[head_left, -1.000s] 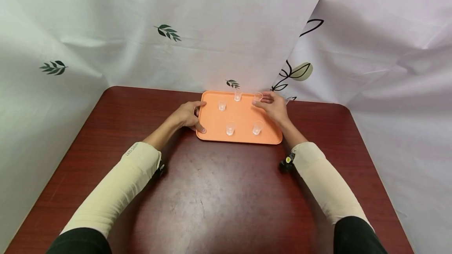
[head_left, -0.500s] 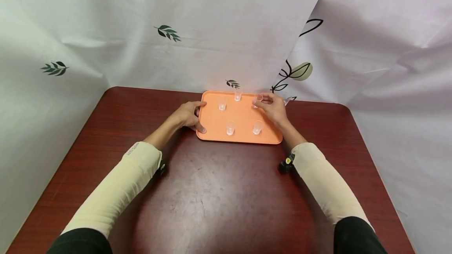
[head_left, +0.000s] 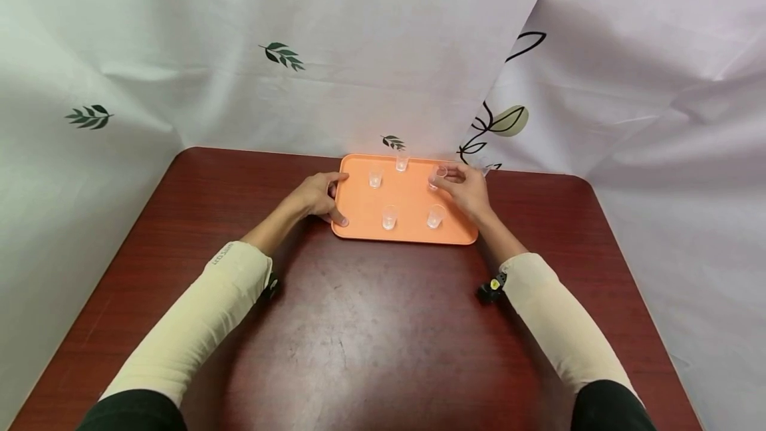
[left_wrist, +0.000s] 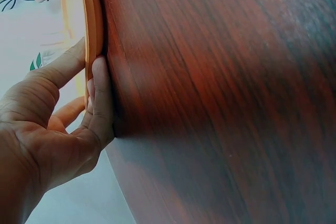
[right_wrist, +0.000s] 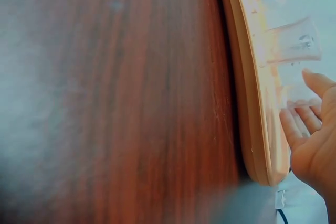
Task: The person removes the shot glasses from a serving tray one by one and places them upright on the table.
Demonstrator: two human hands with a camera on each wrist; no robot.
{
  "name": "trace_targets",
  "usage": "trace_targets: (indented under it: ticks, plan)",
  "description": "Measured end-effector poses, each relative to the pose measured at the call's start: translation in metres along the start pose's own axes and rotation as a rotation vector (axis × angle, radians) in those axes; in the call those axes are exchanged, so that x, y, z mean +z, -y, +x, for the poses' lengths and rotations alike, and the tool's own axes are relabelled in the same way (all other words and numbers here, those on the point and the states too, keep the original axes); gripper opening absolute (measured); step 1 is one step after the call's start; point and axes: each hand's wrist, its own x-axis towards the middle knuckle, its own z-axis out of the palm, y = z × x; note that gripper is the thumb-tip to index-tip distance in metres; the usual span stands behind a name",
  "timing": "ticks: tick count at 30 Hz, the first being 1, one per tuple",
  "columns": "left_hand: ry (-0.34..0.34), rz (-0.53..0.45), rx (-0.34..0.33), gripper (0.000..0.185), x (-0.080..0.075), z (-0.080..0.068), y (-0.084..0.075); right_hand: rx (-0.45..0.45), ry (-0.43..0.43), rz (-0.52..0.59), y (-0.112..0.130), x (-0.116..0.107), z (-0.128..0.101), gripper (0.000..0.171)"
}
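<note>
An orange tray (head_left: 409, 195) lies at the far edge of the table. My left hand (head_left: 320, 195) grips its left end; in the left wrist view that hand (left_wrist: 58, 135) has fingers on both sides of the rim (left_wrist: 92, 19). Over the tray's back right part, my right hand (head_left: 471, 193) holds a small clear cup (head_left: 433, 183) between thumb and fingers. Other clear cups stand upright on the tray: one at the back (head_left: 401, 163), one at the left (head_left: 375, 179), and two along the front, a left one (head_left: 389, 218) and a right one (head_left: 435, 217).
The dark red wooden table (head_left: 371, 338) extends from the tray toward me. Right behind the tray hangs a white curtain (head_left: 359, 85) with leaf prints. A small black camera (head_left: 491, 290) sits at my right wrist, beside the pale sleeve (head_left: 556, 318).
My right hand has drawn the back right cup a little toward me over the tray. The left hand keeps its grip, and the other cups stand where they were.
</note>
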Motion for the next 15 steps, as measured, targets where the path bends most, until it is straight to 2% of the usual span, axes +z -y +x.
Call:
trace_targets:
  ticks: [7,15]
  plan:
    - [0.002,0.008,-0.008,0.124,0.001,0.0,0.001,-0.003,-0.011,-0.003,-0.001,-0.007,-0.011,0.045]
    - [-0.007,0.001,-0.009,0.124,0.0,-0.001,-0.001,0.002,-0.029,0.091,-0.005,-0.017,-0.02,0.043]
